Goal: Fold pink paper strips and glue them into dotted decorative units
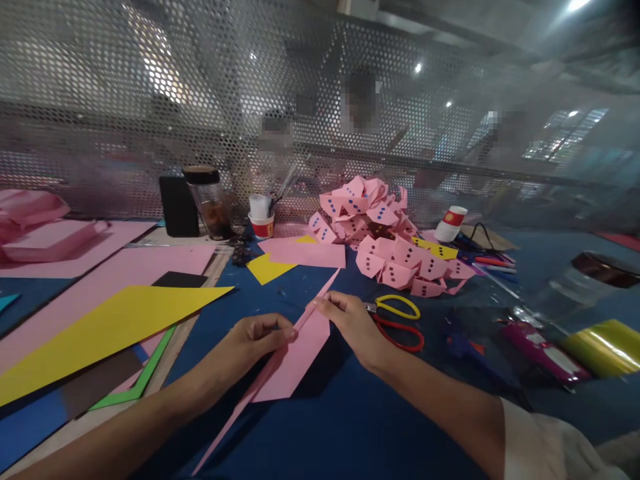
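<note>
Above the blue tabletop, a sheet of pink paper (295,370) is held up at a slant, with a narrow folded strip along its upper edge. My left hand (265,335) pinches that folded edge near its middle. A little farther up the same edge, my right hand (350,323) has it between thumb and fingers. Scissors with one yellow and one red handle (399,307) lie just right of my right hand, their blades partly hidden. Beyond the hands rests a flat pink paper strip (305,253) over a yellow piece (267,268).
Folded pink paper shapes with dark marks (370,207) are heaped at the back. Coloured sheets (125,320) cover the left side. A jar (210,207) and paper cup (261,223) stand behind. At right lie a purple cutter-like tool (545,353) and yellow roll (605,348).
</note>
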`<state>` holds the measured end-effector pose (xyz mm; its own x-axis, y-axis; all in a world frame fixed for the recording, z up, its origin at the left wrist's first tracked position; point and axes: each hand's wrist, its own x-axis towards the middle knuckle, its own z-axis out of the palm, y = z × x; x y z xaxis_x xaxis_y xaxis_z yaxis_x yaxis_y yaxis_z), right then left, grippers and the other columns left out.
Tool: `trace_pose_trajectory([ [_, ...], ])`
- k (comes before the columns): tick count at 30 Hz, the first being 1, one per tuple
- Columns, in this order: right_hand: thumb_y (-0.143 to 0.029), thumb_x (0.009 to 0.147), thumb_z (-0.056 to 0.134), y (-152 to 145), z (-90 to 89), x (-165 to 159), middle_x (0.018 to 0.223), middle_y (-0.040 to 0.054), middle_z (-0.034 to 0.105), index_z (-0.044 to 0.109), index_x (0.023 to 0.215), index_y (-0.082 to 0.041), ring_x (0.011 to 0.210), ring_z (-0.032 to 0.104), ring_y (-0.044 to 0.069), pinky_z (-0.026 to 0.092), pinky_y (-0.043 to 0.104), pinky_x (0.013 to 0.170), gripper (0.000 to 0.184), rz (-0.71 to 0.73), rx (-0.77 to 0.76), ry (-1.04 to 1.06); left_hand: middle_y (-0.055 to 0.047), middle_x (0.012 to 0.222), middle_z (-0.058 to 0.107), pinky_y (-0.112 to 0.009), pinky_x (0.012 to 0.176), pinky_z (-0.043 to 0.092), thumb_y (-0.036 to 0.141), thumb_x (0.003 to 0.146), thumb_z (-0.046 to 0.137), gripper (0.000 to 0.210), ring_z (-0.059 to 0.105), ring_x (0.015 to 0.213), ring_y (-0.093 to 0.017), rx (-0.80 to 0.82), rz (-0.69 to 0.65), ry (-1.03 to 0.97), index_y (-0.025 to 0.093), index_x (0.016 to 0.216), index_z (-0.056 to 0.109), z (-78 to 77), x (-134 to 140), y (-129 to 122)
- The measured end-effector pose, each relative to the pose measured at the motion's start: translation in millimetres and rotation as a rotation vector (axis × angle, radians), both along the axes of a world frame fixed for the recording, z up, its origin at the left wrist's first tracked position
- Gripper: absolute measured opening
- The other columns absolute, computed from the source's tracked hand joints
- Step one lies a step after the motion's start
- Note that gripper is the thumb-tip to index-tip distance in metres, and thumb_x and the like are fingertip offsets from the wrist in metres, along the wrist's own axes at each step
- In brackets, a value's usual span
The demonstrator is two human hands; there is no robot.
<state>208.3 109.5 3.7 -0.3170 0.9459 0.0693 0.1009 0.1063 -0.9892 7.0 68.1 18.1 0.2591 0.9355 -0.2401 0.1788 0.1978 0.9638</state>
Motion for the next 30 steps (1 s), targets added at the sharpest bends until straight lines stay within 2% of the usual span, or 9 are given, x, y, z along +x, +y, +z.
trace_pose_trajectory([
  [7, -0.045, 0.091, 0.058, 2.8, -2.5, 6.3, 0.076, 0.001, 0.063, 0.075, 0.088, -0.018, 0.073, 0.054, 0.015, 0.04, 0.027, 0.068, 0.031, -0.075, 0.038, 0.042, 0.003, 0.066, 0.058, -0.023, 0.057, 0.034, 0.045, 0.077, 0.073, 0.027, 0.046, 0.061, -0.012, -0.009, -0.041, -0.024, 0.019, 0.077, 0.068, -2.9, -6.1, -0.9],
  [12, -0.044, 0.091, 0.059, 4.1, -1.5, 9.1, 0.077, 0.0008, 0.063, 0.076, 0.09, -0.018, 0.073, 0.053, 0.015, 0.038, 0.026, 0.067, 0.031, -0.111, 0.027, 0.076, 0.001, 0.072, 0.065, -0.023, 0.058, 0.038, 0.046, 0.073, 0.079, 0.03, 0.054, 0.062, -0.013, -0.12, -0.074, -0.081, 0.019, 0.081, 0.068, -5.7, -6.8, -0.6],
  [19, -0.046, 0.091, 0.058, 1.7, -1.4, 8.0, 0.076, 0.0003, 0.06, 0.075, 0.091, -0.018, 0.072, 0.051, 0.015, 0.037, 0.026, 0.066, 0.033, -0.11, 0.048, 0.076, 0.001, 0.065, 0.063, -0.022, 0.052, 0.035, 0.051, 0.065, 0.082, 0.041, 0.051, 0.055, -0.012, -0.095, -0.038, -0.046, 0.017, 0.076, 0.063, -7.8, -5.5, 1.0],
  [25, -0.047, 0.091, 0.058, 2.4, -0.2, 8.8, 0.074, -0.0002, 0.058, 0.074, 0.089, -0.018, 0.07, 0.05, 0.014, 0.037, 0.026, 0.065, 0.033, -0.118, 0.062, 0.057, -0.002, 0.067, 0.067, -0.024, 0.055, 0.04, 0.056, 0.069, 0.078, 0.041, 0.056, 0.058, -0.015, -0.102, -0.055, -0.038, 0.018, 0.079, 0.066, 1.1, -2.5, -1.4],
  [30, -0.046, 0.092, 0.057, 0.3, 1.1, 6.8, 0.072, -0.0009, 0.056, 0.073, 0.086, -0.018, 0.069, 0.048, 0.014, 0.036, 0.026, 0.063, 0.032, -0.116, 0.078, 0.036, 0.0, 0.067, 0.064, -0.024, 0.054, 0.039, 0.048, 0.064, 0.083, 0.036, 0.054, 0.057, -0.014, -0.07, -0.037, -0.023, 0.018, 0.076, 0.066, -5.3, -2.5, 0.1],
])
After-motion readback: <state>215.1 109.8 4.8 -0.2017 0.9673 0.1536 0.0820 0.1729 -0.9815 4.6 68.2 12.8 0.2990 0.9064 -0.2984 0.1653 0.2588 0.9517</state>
